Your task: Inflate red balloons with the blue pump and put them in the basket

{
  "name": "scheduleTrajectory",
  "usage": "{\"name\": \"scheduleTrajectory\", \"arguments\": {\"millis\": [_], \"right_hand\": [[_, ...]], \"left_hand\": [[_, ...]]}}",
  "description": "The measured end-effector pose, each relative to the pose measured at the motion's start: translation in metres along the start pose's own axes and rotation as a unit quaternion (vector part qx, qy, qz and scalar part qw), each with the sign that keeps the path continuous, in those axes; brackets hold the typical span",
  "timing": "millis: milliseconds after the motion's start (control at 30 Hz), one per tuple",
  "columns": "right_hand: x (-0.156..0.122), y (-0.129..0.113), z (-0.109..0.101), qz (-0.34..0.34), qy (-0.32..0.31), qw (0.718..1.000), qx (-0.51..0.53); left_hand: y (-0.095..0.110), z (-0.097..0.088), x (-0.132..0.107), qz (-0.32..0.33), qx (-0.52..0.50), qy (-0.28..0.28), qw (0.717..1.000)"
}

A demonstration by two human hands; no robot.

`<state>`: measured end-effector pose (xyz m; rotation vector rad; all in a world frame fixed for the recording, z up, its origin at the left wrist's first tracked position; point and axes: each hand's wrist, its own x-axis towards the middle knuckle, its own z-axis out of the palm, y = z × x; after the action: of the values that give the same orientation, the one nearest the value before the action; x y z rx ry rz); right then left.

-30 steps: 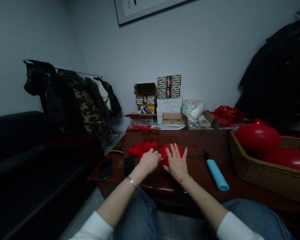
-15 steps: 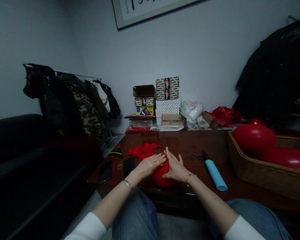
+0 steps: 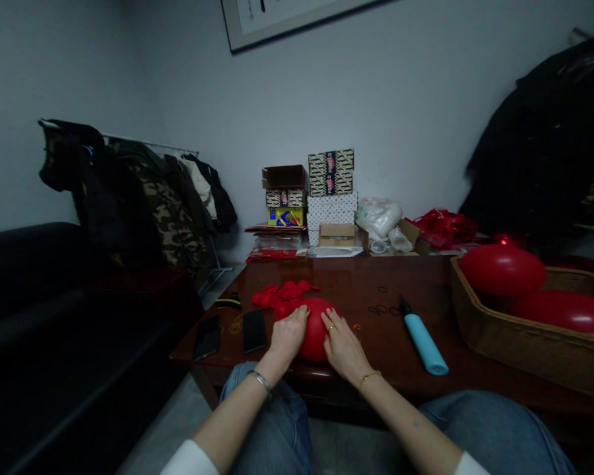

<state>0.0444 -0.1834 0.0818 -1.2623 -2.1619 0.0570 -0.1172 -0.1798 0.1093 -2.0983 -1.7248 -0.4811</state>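
Observation:
An inflated red balloon [image 3: 313,336] rests at the near edge of the table, held between my two hands. My left hand [image 3: 290,333] presses on its left side with the fingers curled. On the right side lies my right hand [image 3: 345,348], its fingers bent over the balloon. Just behind are several limp red balloons [image 3: 282,295] in a heap. To the right, a light blue hand pump [image 3: 426,344] with a black nozzle lies on the table.
A wicker basket [image 3: 525,343] with inflated red balloons stands at the right. Two dark phones [image 3: 254,331] and yellow rubber bands [image 3: 236,323] lie on the left. Black bands [image 3: 379,309] lie near the pump. Stacked boxes [image 3: 331,211] line the table's far side.
My hands have moved from the top of the balloon down to its two sides, further apart, and more of the balloon shows between them. The left hand's fingers have curled in.

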Motion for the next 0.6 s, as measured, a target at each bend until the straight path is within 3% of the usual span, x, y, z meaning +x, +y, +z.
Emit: {"name": "scheduleTrajectory", "arguments": {"millis": [133, 267, 367, 500, 600], "right_hand": [[0.0, -0.013, 0.013, 0.024, -0.01, 0.998, -0.053], [0.006, -0.016, 0.019, 0.082, 0.039, 0.99, -0.112], [0.009, -0.013, 0.018, 0.078, 0.058, 0.988, -0.121], [0.01, -0.008, 0.006, 0.054, 0.028, 0.994, -0.089], [0.012, -0.003, -0.007, 0.053, -0.027, 0.997, -0.048]], "left_hand": [[0.012, -0.01, -0.005, -0.028, 0.006, -0.052, 0.998], [0.02, -0.026, -0.009, -0.006, 0.008, -0.105, 0.994], [0.019, -0.038, -0.009, 0.011, 0.024, -0.127, 0.992], [0.006, -0.049, -0.005, 0.044, 0.035, -0.118, 0.991], [-0.007, -0.044, 0.0, 0.156, 0.002, -0.061, 0.986]]}}
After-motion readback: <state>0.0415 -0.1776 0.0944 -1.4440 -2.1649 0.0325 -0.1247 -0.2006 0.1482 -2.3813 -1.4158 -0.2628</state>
